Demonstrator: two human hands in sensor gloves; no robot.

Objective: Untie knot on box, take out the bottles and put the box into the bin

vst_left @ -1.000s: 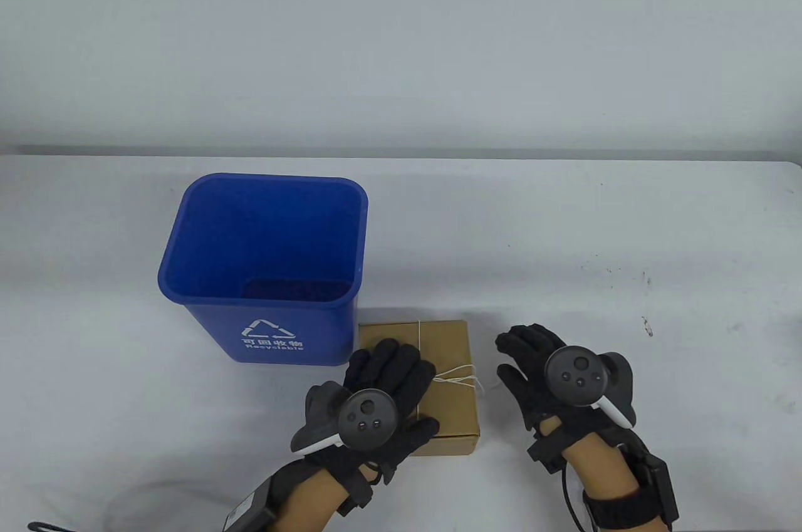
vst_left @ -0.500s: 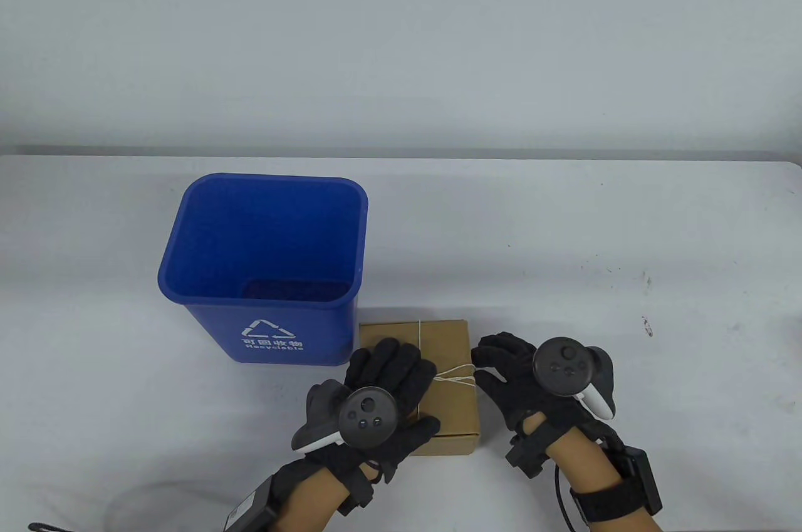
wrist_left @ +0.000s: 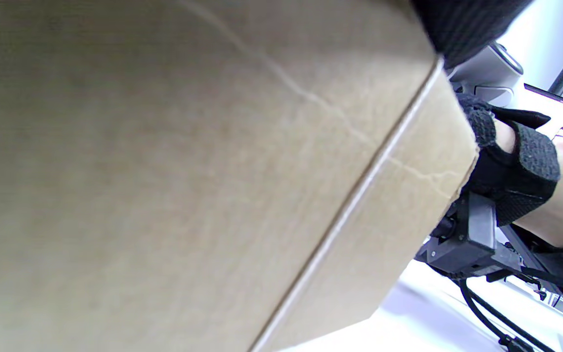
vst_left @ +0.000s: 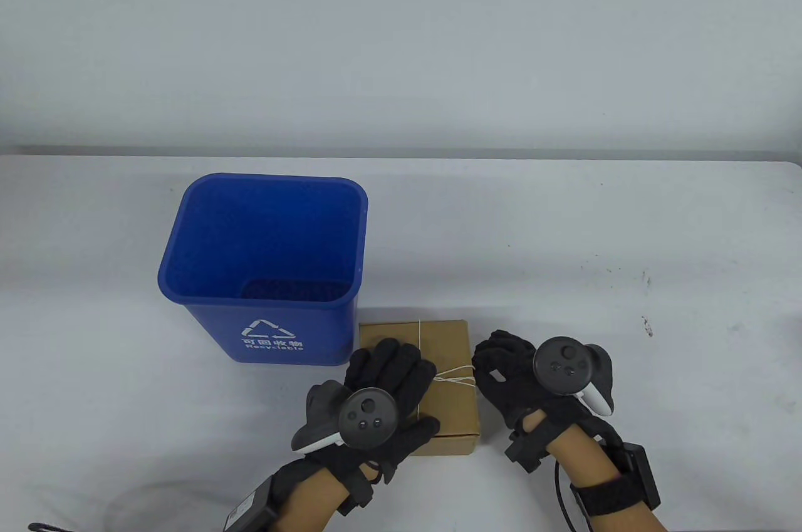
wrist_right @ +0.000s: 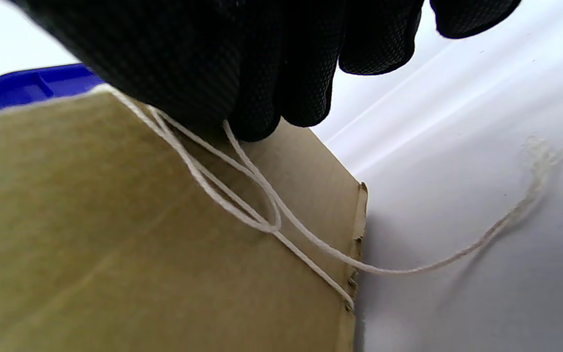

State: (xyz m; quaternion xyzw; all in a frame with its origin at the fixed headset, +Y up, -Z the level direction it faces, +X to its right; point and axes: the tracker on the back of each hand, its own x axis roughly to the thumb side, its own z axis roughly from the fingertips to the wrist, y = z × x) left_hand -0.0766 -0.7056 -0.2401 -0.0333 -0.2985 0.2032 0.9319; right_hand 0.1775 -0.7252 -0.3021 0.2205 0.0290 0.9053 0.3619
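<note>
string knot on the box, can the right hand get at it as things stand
Probably yes. The right hand is already at the box's right edge, fingertips on the white string. The left hand lies flat on the lid's left part, beside the knot, not over it.

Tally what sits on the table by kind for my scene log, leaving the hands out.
Blue recycling bin: 1
Cardboard box: 1
White string, tied round the box: 1
Bottles: 0 in view, the box is closed
Total: 3
</note>
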